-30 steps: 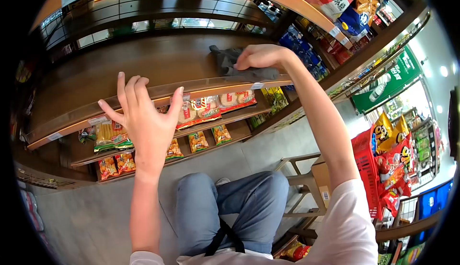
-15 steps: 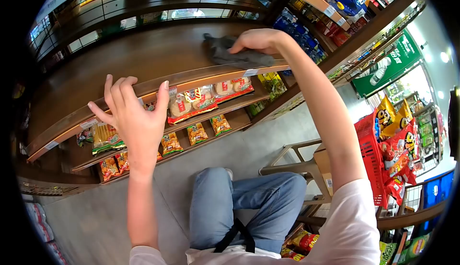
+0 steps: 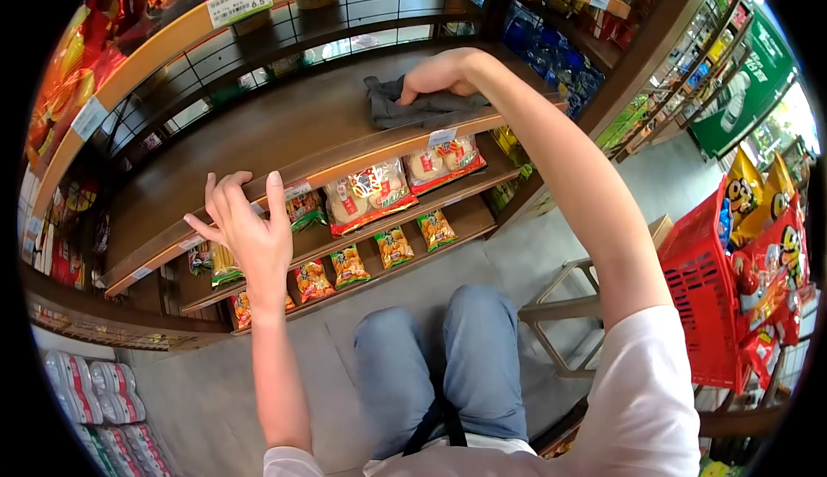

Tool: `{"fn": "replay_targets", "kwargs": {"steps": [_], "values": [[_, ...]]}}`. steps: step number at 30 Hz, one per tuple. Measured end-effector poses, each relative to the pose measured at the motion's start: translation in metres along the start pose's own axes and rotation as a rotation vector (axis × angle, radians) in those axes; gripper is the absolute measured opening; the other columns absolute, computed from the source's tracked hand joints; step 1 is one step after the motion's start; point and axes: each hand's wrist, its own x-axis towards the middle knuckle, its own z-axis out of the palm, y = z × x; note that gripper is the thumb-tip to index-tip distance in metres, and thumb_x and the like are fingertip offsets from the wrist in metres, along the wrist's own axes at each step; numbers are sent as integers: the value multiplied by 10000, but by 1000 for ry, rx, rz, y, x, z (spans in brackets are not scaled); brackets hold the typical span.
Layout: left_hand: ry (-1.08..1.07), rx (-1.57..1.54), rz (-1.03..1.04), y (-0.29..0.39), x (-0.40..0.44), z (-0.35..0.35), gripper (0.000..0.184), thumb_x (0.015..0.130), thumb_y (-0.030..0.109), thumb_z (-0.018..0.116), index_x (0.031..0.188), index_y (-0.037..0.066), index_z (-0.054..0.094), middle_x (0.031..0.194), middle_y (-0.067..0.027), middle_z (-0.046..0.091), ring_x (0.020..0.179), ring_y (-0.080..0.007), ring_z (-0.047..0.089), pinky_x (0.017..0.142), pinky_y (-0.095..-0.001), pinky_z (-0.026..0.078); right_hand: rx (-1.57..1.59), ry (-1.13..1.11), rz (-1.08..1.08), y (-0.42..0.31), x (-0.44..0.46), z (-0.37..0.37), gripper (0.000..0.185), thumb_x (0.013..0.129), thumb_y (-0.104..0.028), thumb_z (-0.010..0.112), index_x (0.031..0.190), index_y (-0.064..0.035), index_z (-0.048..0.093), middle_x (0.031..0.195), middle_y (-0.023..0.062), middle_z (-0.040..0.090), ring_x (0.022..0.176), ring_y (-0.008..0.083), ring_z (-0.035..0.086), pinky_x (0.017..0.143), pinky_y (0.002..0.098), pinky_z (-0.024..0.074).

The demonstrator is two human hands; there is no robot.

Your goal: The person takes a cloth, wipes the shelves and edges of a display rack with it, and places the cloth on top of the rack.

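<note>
Clasping a crumpled dark-grey cloth (image 3: 392, 115) in the curled fingers of the right hand (image 3: 446, 72), towards the right end of a long brown wooden shelf board (image 3: 284, 115), just behind its orange-brown front edge (image 3: 366, 165). Bunching the fabric under the palm while leaving a loose part spread on the wood, probably for a firm hold together with broad contact; cannot make out the hidden fingertips. Spreading the fingers of the left hand (image 3: 250, 234) wide, around nothing, at the same front edge and well apart from the cloth; cannot tell light contact from a slight gap, but perhaps placed there for balance during the right-side reach. Showing below, on lower shelves, clear red-trimmed packs of pale round crackers (image 3: 357, 205) and a row of small orange-and-green snack bags (image 3: 394, 247), fronts outward, presumably for easy viewing. Standing out at the right, a red plastic basket with slotted sides (image 3: 693, 261), crowded with glossy yellow bags (image 3: 751, 197), seemingly set within easy reach.
</note>
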Motion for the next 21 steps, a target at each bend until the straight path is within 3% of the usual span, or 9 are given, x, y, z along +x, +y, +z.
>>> {"fn": "replay_targets", "kwargs": {"steps": [2, 3, 10, 12, 13, 16, 18, 21], "values": [[13, -8, -1, -2, 0, 1, 339, 1012, 388, 584, 1183, 94, 580, 1285, -58, 581, 1429, -314, 382, 1181, -647, -21, -86, 18, -17, -1, 2, 1, 301, 937, -229, 606, 1132, -11, 676, 1119, 126, 731, 957, 212, 709, 917, 390, 547], [15, -24, 7, -3, 0, 1, 335, 1022, 382, 567, 1193, 94, 579, 1301, -62, 579, 1437, -312, 374, 1182, -642, -28, -81, 13, -3, -3, 2, 1, 302, 932, -221, 633, 1157, -21, 664, 1131, 107, 719, 968, 186, 694, 880, 330, 550], [-21, -47, -68, 7, 3, -4, 379, 1033, 368, 542, 1299, 98, 562, 1418, -104, 534, 1494, -320, 294, 1197, -607, -47, -204, -7, -35, -12, -7, 5, 326, 924, -224, 630, 1169, -10, 653, 1146, 122, 716, 992, 204, 694, 879, 341, 552], [100, -22, 1, 35, 1, -3, 402, 1024, 364, 553, 1330, 102, 549, 1443, -125, 516, 1506, -347, 262, 1202, -601, -42, -219, -14, -67, -9, -4, 2, 323, 928, -223, 624, 1164, -5, 652, 1139, 126, 718, 982, 215, 701, 881, 364, 562], [96, -26, 88, 62, -1, -5, 392, 987, 315, 610, 1309, 94, 565, 1421, -138, 525, 1497, -370, 271, 1206, -602, -7, -212, -9, -109, -5, 5, 0, 311, 931, -220, 615, 1145, 2, 650, 1119, 136, 721, 941, 218, 711, 859, 380, 574], [-80, -187, 391, 135, -11, 10, 411, 808, 35, 737, 1204, 54, 625, 1353, -130, 551, 1431, -379, 379, 1200, -539, 272, -145, -136, -93, -4, 8, -4, 308, 933, -208, 602, 1140, 14, 650, 1127, 164, 714, 906, 235, 716, 845, 387, 578], [-88, -281, 453, 162, -12, 34, 398, 787, -3, 760, 1163, 53, 642, 1331, -127, 550, 1407, -384, 400, 1176, -541, 328, -197, -124, -135, -3, 12, -5, 337, 926, -208, 607, 1159, 32, 648, 1130, 186, 705, 888, 246, 712, 809, 388, 581], [-63, -244, 470, 179, 3, 50, 346, 776, -1, 777, 1100, 58, 672, 1276, -125, 573, 1335, -371, 457, 1117, -517, 390, -569, -28, -376, -2, -9, -5, 429, 914, -265, 541, 1185, 40, 672, 1163, 185, 695, 990, 285, 684, 833, 442, 533]]}}
